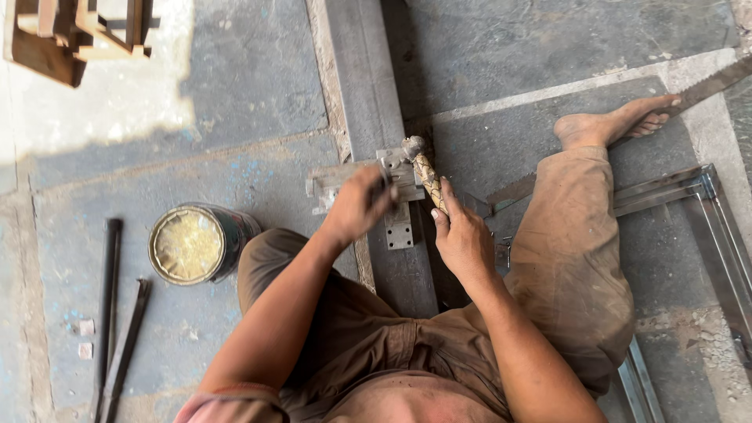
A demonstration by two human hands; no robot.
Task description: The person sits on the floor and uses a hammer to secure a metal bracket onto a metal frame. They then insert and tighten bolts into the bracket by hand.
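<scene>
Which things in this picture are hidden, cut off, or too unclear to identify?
Head view only:
- Small dark tool under the left hand: covered by its fingers.
- Wrapped-handle hammer: lower handle hidden in the right hand.
- Wooden frame: cut by the top edge.
- Grey steel angle frame: cut by the right edge.
- Round tin can: contents unclear.

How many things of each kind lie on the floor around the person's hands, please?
Hammer with patterned handle, in the right hand: 1
Metal bracket piece, under the left hand: 1
Tin can: 1
Dark metal rods: 2
Long metal bar: 1
Total: 6
</scene>
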